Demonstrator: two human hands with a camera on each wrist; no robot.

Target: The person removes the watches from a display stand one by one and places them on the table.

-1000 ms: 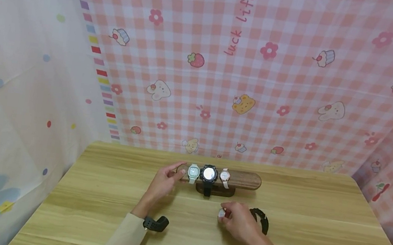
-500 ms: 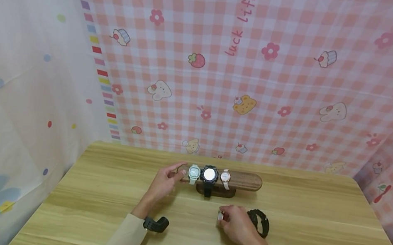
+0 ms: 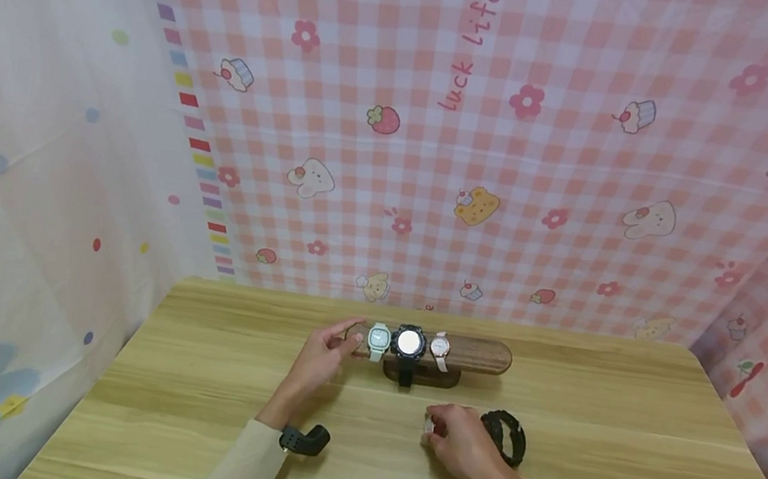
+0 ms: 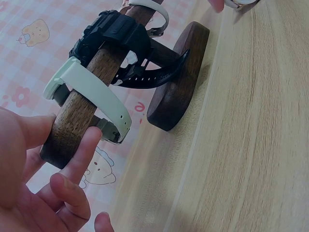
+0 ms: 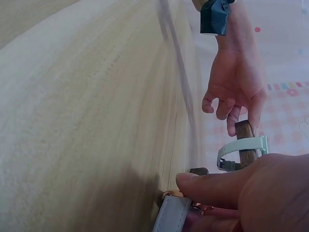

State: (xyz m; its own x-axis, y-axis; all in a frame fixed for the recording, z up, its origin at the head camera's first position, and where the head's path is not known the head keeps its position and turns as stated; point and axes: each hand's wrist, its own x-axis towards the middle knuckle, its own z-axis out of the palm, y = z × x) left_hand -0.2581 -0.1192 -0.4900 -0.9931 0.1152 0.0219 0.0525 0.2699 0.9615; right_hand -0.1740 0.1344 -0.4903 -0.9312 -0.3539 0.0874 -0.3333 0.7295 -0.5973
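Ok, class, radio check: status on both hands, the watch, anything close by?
Left hand holds wooden stand by its left end. Right hand pinches white-strapped watch, off the stand. Nearest clutter: black watch on table, beside right hand.

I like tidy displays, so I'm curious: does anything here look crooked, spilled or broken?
One small thing: on the wooden stand, the pale-strapped watch at the row's right end looks slightly askew. Its lower strap slants rightward, while the strap of the black watch beside it hangs straight. I see no spill or damage.
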